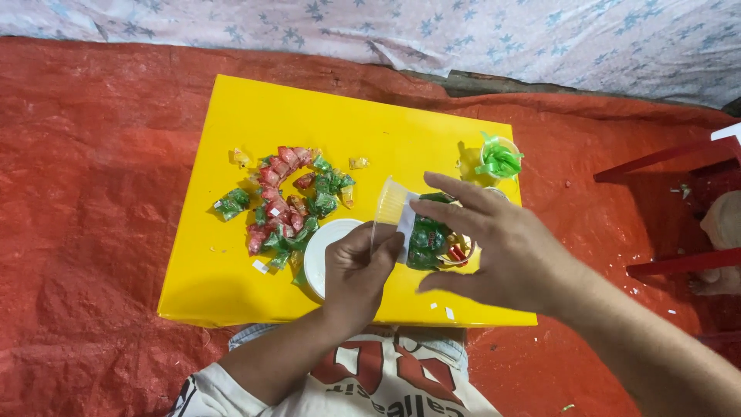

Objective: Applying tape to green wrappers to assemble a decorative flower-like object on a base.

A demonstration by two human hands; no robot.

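Left grip [356,259] pinches the clear cup [394,212] and its label; right grip [494,232] cups the sweets-filled end, above the bench [231,293] beside the lid [324,251]. I judge tilting could spill sweets.

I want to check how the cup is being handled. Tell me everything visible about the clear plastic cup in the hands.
The clear plastic cup is thin, see-through and tipped on its side above the yellow table, its open rim toward the far left. A white label lies on its wall. Green and red wrapped candies fill its bottom end. The left hand pinches it from below; the right hand covers its bottom end.
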